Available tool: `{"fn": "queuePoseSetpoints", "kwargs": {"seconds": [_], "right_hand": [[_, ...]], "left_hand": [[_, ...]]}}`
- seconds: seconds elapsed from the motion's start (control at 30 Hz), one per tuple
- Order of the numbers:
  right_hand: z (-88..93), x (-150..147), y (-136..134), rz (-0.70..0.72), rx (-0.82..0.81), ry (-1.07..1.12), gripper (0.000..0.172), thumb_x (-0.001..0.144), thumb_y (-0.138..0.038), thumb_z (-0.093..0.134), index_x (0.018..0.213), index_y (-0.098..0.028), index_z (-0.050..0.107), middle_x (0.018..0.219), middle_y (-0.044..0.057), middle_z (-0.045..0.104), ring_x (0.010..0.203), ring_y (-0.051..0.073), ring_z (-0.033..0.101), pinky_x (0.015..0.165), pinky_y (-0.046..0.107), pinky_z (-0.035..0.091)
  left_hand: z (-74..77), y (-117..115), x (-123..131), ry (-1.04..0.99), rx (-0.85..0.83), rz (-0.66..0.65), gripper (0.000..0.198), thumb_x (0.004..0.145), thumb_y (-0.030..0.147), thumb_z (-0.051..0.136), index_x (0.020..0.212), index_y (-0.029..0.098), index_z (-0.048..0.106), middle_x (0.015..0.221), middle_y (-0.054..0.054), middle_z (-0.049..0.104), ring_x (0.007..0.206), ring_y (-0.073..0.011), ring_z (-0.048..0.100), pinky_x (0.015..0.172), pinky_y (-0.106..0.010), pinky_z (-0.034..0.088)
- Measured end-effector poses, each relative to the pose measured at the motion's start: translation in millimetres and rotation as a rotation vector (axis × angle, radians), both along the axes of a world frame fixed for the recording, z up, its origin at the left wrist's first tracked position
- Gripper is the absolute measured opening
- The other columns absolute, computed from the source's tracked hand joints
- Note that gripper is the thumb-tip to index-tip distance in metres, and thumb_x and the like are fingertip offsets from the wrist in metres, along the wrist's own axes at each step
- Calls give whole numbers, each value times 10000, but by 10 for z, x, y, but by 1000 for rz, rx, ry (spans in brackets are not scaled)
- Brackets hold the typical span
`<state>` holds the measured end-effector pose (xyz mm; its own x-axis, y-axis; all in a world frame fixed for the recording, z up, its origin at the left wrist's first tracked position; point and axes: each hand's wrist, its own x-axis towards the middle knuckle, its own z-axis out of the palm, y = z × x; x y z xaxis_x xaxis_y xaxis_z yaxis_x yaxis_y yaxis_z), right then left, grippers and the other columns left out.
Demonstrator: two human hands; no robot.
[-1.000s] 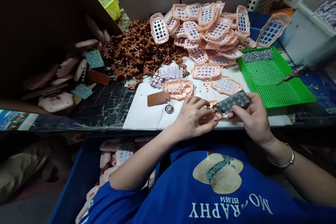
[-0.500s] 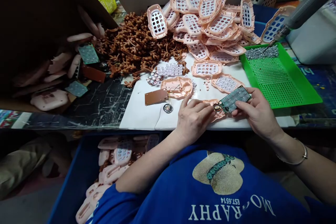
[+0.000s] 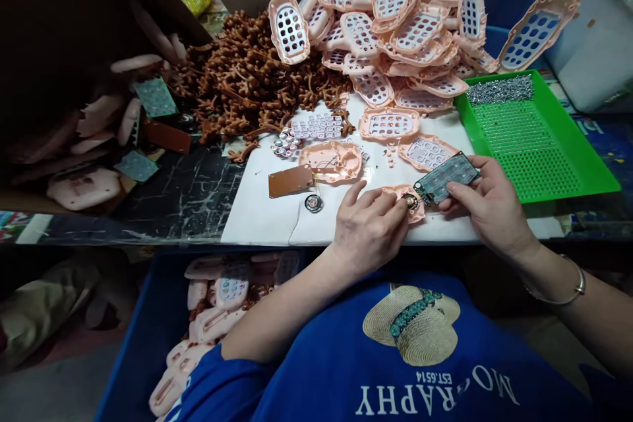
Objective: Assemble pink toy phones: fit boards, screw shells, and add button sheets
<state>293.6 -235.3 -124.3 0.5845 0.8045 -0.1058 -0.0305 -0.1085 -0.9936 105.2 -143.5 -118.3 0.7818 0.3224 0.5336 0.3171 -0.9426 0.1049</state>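
Observation:
My right hand pinches a green circuit board between thumb and fingers, tilted above the white work surface. Short wires run from the board's left end toward a small round speaker, which lies in a pink plastic shell. Curled over that shell's left side is my left hand, its fingertips at the shell and close to the speaker; its thumb is hidden. Left of it lie another open pink shell half, a brown circuit board and a loose speaker with thin wires.
Behind are piled pink shells with keypad holes and a heap of brown plastic pieces. A green tray holding screws stands right. A cardboard box of parts is left; a blue bin of pink pieces sits below the table.
The view has shifted slightly, and the electric screwdriver at the upper right is out of sight. Beside my left fingers, the speaker and pink shell show more clearly. My right hand still holds the board.

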Motion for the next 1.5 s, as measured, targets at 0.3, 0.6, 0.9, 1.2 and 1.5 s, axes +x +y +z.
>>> {"fn": "queuePoseSetpoints", "kwargs": {"seconds": [0.3,0.6,0.9,1.2,1.5], "right_hand": [[-31,23,-25,7,53,17,435,753,-296,738,1110,-246,495,710,-38,663,516,146,645,494,275,571],[43,3,-32,1,85,184,182,752,-233,690,902,-213,589,616,-36,624,528,121,595,527,242,499],[39,17,-146,125,142,24,409,778,-346,653,1171,-286,556,983,31,609,989,210,589,906,375,527],[98,-40,-158,84,93,-473,516,797,-265,684,1279,-282,499,1117,47,603,1083,221,575,985,400,481],[5,-82,-172,15,248,-550,654,777,-176,712,1356,-355,466,1302,38,555,1147,241,586,919,370,564]], "left_hand": [[-17,1,52,23,88,36,168,943,248,543,879,199,690,797,3,730,763,-149,665,980,-376,430],[-26,-12,49,50,-87,32,196,939,286,529,834,193,666,894,-50,705,847,-207,573,947,-414,451],[-66,28,12,-105,-269,16,104,899,271,621,828,230,685,888,17,748,867,-172,605,971,-409,431],[-47,31,17,-29,-188,-22,98,902,263,606,877,227,693,847,9,734,868,-198,577,953,-425,433],[-10,37,40,1,-282,-15,167,916,280,575,826,202,692,839,-25,711,849,-203,543,866,-403,445]]}}
